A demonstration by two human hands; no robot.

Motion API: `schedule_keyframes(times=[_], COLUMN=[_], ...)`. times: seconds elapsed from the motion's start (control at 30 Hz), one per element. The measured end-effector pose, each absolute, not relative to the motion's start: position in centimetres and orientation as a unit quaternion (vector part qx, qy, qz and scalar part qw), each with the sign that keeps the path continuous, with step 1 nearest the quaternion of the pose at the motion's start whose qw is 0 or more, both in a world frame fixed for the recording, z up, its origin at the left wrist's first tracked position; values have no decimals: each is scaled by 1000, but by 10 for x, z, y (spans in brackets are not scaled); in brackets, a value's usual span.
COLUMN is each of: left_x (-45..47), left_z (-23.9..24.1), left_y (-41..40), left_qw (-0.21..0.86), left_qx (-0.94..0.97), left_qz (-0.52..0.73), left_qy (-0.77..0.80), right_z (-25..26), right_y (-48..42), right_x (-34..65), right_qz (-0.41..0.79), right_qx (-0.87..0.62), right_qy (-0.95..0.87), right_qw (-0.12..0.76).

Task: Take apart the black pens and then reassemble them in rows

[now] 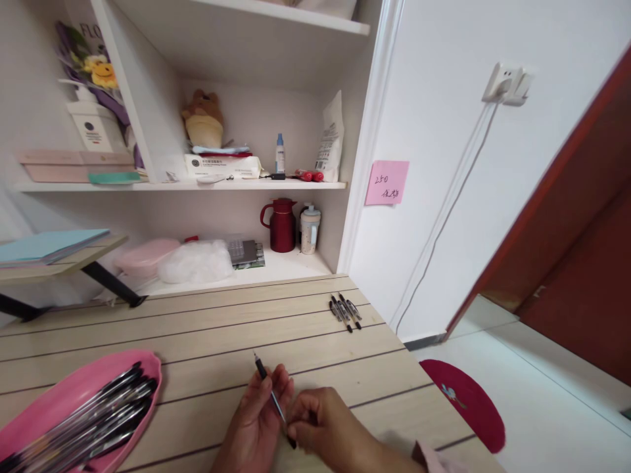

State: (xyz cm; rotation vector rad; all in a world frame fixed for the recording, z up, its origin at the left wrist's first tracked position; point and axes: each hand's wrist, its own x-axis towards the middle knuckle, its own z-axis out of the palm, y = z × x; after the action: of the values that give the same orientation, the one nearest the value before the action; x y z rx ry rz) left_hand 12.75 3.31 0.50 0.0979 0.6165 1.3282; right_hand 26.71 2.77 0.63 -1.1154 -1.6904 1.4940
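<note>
A slim pen (pixel 276 398) with a black grip and a lighter, clear-looking barrel is held over the desk, its tip pointing up and away from me. My left hand (pixel 257 415) is closed around the upper part, thumb on the black grip. Fingers of my right hand (pixel 328 422) pinch the lower end, where a short dark piece shows beneath the fingertips; how it joins the barrel is hidden. To the left, a pink tray (pixel 156 374) holds several dark and clear pens (pixel 98 414). Several black pens (pixel 345 311) lie side by side near the desk's right edge.
Slatted wooden desk (pixel 207 341) runs back to white shelving (pixel 236 186). On the lower shelf are a red jug (pixel 282 226), a cup (pixel 309 230) and a plastic bag (pixel 196 261). A small stand (pixel 106 246) is at left. A red stool (pixel 468 404) stands right.
</note>
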Motion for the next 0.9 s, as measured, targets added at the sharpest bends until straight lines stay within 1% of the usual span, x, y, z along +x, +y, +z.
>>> schedule_keyframes(times=[0.07, 0.13, 0.23, 0.3, 0.4, 0.5, 0.6, 0.9], left_x=[127, 126, 124, 122, 119, 117, 118, 121], left_z=[5, 5, 4, 2, 1, 0, 1, 2], left_y=[33, 33, 34, 35, 37, 37, 36, 34], left_qw=[738, 736, 741, 747, 755, 760, 760, 768], left_qx=[53, 64, 84, 103, 129, 146, 153, 154], left_qz=[612, 615, 611, 607, 597, 579, 566, 542], left_qy=[280, 275, 266, 251, 238, 256, 280, 304], right_z=[4, 3, 3, 7, 16, 22, 21, 6], right_y=[26, 27, 30, 38, 67, 105, 133, 149], right_x=[262, 259, 258, 261, 277, 299, 314, 322], right_qz=[525, 491, 429, 361, 226, 70, 26, 5], right_qx=[-441, -454, -460, -475, -554, -667, -706, -730], right_qy=[-643, -655, -701, -737, -755, -724, -697, -680], right_qw=[341, 352, 336, 318, 270, 161, 125, 67])
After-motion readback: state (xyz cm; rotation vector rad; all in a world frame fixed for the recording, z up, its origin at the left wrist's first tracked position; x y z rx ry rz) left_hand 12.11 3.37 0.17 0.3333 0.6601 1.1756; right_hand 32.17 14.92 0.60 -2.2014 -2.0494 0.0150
